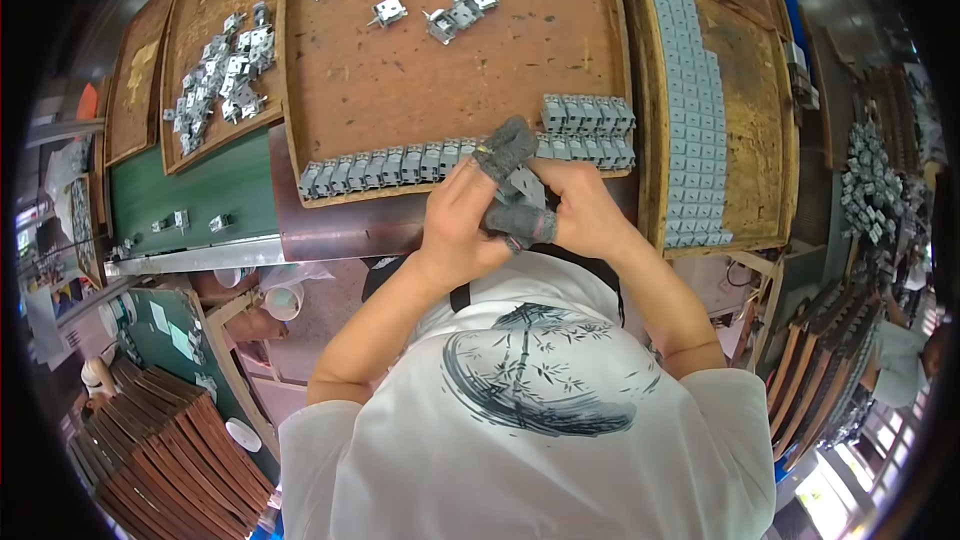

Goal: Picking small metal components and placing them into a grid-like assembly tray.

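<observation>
My left hand (462, 212) and my right hand (582, 202) meet at the near edge of a wooden tray (400, 90). Dark grey cloth coverings wrap some of the fingers. Between the fingers sits a small grey metal part (525, 183), mostly covered; both hands are closed on it. Just beyond my hands, a row of grey metal-cased parts (385, 168) lines the tray's near edge. Two shorter rows of the same kind (588, 114) stand at its right corner. Several loose silver parts with thin shafts (462, 12) lie toward the far side.
To the right, another wooden tray (755, 140) holds tight columns of grey parts (692, 110). A left tray carries a pile of silver parts (225, 75). A few parts (180, 218) rest on the green surface (140, 190). Stacked wooden trays (170, 440) stand at lower left.
</observation>
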Motion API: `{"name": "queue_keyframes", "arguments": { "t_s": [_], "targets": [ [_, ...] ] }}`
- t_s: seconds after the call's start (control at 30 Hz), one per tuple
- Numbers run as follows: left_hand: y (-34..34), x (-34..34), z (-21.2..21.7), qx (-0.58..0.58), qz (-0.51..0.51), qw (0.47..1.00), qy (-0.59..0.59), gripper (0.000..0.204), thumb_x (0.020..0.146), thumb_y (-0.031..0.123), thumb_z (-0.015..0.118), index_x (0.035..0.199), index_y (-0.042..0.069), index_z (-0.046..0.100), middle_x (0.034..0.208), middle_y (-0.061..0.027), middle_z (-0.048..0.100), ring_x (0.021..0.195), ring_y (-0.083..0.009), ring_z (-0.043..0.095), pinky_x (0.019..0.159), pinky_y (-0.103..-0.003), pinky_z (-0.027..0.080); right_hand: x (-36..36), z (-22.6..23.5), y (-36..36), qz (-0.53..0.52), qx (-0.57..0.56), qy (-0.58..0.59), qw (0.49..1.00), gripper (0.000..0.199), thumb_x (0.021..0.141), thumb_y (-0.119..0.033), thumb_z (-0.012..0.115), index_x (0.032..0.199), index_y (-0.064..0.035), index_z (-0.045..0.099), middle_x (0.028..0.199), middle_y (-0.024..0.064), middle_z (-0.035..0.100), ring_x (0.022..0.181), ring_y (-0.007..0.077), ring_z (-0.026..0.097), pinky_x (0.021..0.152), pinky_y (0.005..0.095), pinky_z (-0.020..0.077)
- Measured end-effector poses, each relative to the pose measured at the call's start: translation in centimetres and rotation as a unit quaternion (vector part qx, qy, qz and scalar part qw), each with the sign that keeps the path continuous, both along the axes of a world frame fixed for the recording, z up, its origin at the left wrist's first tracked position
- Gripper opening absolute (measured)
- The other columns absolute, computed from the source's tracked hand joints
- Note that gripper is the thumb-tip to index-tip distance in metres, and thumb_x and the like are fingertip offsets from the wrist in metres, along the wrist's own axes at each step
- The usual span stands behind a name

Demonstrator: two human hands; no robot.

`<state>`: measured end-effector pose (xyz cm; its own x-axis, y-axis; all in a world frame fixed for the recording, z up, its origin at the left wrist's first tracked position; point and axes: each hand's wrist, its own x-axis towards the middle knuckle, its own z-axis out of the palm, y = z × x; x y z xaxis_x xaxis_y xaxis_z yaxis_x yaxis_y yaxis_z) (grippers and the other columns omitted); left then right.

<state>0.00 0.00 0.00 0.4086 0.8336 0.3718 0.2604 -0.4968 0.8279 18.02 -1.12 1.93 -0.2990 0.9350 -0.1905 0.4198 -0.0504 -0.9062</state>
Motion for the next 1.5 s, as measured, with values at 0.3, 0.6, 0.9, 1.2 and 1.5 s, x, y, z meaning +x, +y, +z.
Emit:
{"name": "queue_keyframes", "arguments": {
  "t_s": [0.3,0.6,0.9,1.2,1.5],
  "targets": [
    [3.7,2.7,-0.8,-0.041,-0.124,0.986,0.105,0.061,0.068,0.012,0.077,0.124,0.001,0.06,0.115,-0.0181,0.06,0.103,-0.0361,0.058,0.087,-0.036,0.049,5.6,-1.2,0.7,-0.001,0.014,-0.143,0.99,0.038,0.08,-0.033,0.071,0.09,0.0033,0.065,0.069,0.0151,0.062,0.062,0.0163,0.06,0.06,0.0332,0.0473],
    [11.9,2.7,-7.7,-0.341,-0.107,0.919,0.169,0.053,0.074,-0.005,0.06,0.127,-0.005,0.056,0.116,-0.0098,0.055,0.11,-0.0199,0.053,0.092,-0.029,0.043,30.0,-7.8,6.8,-0.489,0.072,-0.173,0.852,0.025,0.084,-0.02,0.061,0.099,-0.0009,0.068,0.086,0.0149,0.069,0.078,0.0277,0.063,0.072,0.0382,0.0475],
    [11.3,5.4,-8.0,-0.171,-0.136,0.956,0.196,0.052,0.075,0.004,0.068,0.125,0.0,0.057,0.107,-0.0158,0.055,0.099,-0.0259,0.056,0.085,-0.034,0.049,34.3,-11.5,10.8,-0.44,-0.033,-0.153,0.884,0.033,0.08,-0.022,0.064,0.102,0.0017,0.067,0.09,0.0146,0.07,0.083,0.0265,0.065,0.076,0.0371,0.0483],
    [15.0,3.4,-6.1,-0.081,0.344,0.914,0.198,0.055,0.069,0.024,0.085,0.107,0.004,0.05,0.107,-0.0148,0.054,0.1,-0.036,0.055,0.082,-0.044,0.048,28.5,-6.5,9.7,-0.544,0.126,-0.078,0.826,0.014,0.086,-0.01,0.066,0.096,-0.0015,0.062,0.09,0.0093,0.067,0.074,0.0181,0.063,0.062,0.0296,0.0467],
    [16.6,0.6,-10.0,0.009,0.339,0.903,0.263,0.039,0.074,0.018,0.075,0.103,0.008,0.053,0.103,-0.0124,0.056,0.099,-0.0351,0.056,0.079,-0.047,0.048,11.6,-1.4,5.3,-0.424,0.098,0.32,0.842,0.027,0.091,-0.003,0.062,0.118,0.0012,0.06,0.099,0.0117,0.067,0.08,0.0186,0.065,0.064,0.0287,0.0545]
  ]
}}
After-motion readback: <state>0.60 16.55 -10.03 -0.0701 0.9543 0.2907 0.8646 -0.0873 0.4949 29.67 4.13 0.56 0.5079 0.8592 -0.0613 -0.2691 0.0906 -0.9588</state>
